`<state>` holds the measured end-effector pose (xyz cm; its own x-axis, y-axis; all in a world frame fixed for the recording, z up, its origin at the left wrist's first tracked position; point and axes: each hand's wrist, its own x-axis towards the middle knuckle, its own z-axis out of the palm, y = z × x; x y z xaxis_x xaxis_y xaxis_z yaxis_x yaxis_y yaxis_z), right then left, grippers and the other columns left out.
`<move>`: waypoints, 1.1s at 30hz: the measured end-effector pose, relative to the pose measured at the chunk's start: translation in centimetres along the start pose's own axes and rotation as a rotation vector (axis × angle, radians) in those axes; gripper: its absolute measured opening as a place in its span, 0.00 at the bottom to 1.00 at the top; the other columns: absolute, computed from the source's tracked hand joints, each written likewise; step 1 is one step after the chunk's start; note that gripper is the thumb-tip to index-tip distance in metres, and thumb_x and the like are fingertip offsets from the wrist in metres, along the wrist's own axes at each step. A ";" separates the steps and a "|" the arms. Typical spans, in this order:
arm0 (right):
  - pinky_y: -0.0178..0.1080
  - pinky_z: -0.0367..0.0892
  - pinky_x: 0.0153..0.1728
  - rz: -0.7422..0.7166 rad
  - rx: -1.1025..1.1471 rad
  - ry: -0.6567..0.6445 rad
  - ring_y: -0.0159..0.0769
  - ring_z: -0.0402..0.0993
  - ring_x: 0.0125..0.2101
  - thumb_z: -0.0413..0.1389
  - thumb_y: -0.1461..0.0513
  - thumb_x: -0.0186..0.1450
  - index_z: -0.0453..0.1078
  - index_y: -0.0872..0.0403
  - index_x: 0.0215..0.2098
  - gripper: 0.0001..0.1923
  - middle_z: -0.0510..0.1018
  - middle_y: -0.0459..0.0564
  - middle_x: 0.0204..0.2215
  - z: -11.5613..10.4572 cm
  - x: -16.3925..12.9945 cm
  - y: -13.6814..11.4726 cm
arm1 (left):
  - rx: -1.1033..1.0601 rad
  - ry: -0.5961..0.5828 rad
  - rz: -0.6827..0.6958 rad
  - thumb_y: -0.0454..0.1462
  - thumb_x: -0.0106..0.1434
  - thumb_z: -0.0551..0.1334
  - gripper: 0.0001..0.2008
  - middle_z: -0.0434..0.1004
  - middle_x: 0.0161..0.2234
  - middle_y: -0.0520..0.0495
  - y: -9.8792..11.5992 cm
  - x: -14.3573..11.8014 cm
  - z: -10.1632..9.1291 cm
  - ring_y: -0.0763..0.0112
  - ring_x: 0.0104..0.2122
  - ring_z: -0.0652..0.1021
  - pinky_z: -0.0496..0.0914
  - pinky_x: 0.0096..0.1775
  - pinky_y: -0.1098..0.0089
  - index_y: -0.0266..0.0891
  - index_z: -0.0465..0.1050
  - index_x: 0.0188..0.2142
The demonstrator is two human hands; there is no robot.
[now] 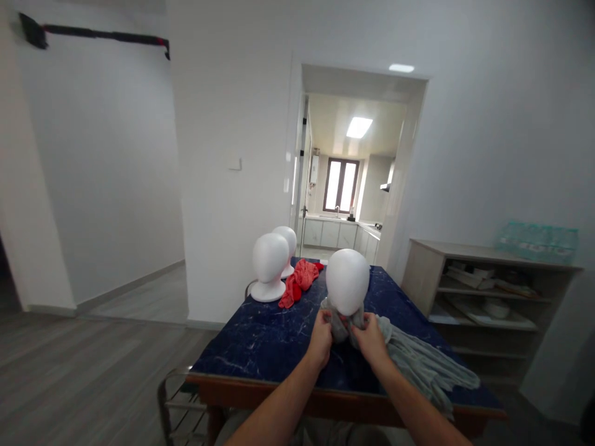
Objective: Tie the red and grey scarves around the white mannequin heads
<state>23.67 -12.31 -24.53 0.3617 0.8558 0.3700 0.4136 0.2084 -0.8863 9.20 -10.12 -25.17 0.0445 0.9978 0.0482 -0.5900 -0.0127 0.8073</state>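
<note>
The grey scarf (409,359) sits wrapped around the neck of the nearest white foam head (347,280) on the blue table (260,347), right in front of me, its long end trailing off to the right along the table's near edge. My left hand (320,337) and right hand (370,337) are side by side just under that head, each with fingers closed on a bunch of the scarf. Farther back on the left stand two more foam heads (270,263) with a red cloth (300,282) lying beside them.
</note>
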 end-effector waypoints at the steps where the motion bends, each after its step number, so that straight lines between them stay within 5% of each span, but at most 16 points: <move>1: 0.41 0.68 0.34 0.009 0.023 0.014 0.47 0.80 0.32 0.62 0.50 0.52 0.70 0.51 0.44 0.23 0.83 0.51 0.32 0.2 -0.2 0.1 | 0.006 -0.022 0.032 0.32 0.44 0.64 0.21 0.84 0.35 0.46 -0.1 0.0 0.0 0.59 0.32 0.84 0.77 0.34 0.64 0.43 0.61 0.39; 6: 0.40 0.67 0.33 0.027 0.162 0.014 0.44 0.78 0.32 0.59 0.49 0.55 0.73 0.52 0.36 0.18 0.81 0.50 0.29 0.6 -0.8 -0.6 | 0.065 -0.120 0.157 0.30 0.47 0.64 0.24 0.84 0.38 0.47 -0.3 -0.5 -0.4 0.63 0.34 0.84 0.75 0.35 0.69 0.44 0.62 0.43; 15: 0.37 0.64 0.27 0.175 0.390 0.060 0.40 0.75 0.26 0.64 0.53 0.46 0.67 0.50 0.39 0.23 0.80 0.46 0.25 1.4 -1.1 -1.4 | 0.181 -0.005 0.229 0.30 0.50 0.63 0.25 0.80 0.35 0.52 -0.3 -0.7 -0.6 0.71 0.27 0.78 0.68 0.29 0.75 0.45 0.63 0.47; 23: 0.36 0.62 0.25 0.169 0.374 0.037 0.38 0.71 0.23 0.65 0.50 0.45 0.68 0.50 0.27 0.18 0.76 0.46 0.21 1.9 -0.2 -0.4 | 0.364 0.092 0.289 0.31 0.47 0.64 0.13 0.59 0.21 0.59 -0.4 -0.3 -0.8 0.77 0.22 0.61 0.55 0.26 0.75 0.43 0.58 0.25; 28: 0.36 0.63 0.24 0.179 0.390 0.032 0.39 0.73 0.24 0.65 0.47 0.47 0.72 0.51 0.28 0.19 0.80 0.49 0.22 1.8 0.0 -0.4 | 0.505 0.011 0.239 0.33 0.51 0.63 0.03 0.71 0.22 0.52 -0.1 -0.5 -0.7 0.70 0.25 0.69 0.61 0.29 0.72 0.40 0.72 0.23; 33: 0.38 0.69 0.30 0.149 0.415 -0.008 0.42 0.78 0.30 0.64 0.46 0.51 0.78 0.54 0.31 0.20 0.84 0.53 0.29 1.5 -0.3 -1.1 | 0.538 -0.032 0.278 0.31 0.52 0.65 0.06 0.83 0.31 0.46 0.5 -0.9 -0.2 0.60 0.35 0.80 0.70 0.39 0.68 0.40 0.80 0.30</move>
<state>21.89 -12.06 -24.08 0.3849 0.8941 0.2291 -0.0136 0.2537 -0.9672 8.72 -11.06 -24.92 -0.0239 0.9500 0.3112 -0.0925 -0.3121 0.9455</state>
